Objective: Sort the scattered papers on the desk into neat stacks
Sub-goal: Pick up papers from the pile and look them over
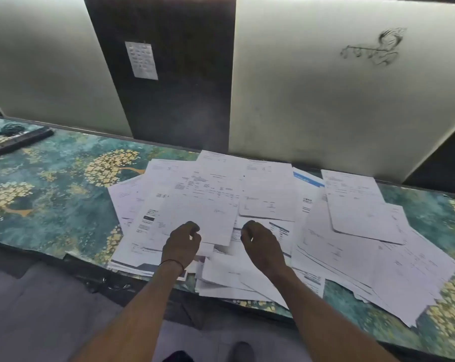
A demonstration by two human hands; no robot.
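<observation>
no stack is showing yet: the scattered papers [268, 189] are sprawling in one overlapping heap beneath and beyond both hands. the left hand [182, 241] and right hand [260, 246] are hovering loosely curled, holding nothing; all sorting is waiting.

The desk [64, 178] wears a teal cover (gold trees printed on it). Papers [268, 194] lie in a loose, overlapping heap from centre toward 3 o'clock, some overhanging the near edge. At 10 o'clock rest a power strip [20, 142] and a coiled cord [11, 128].
</observation>
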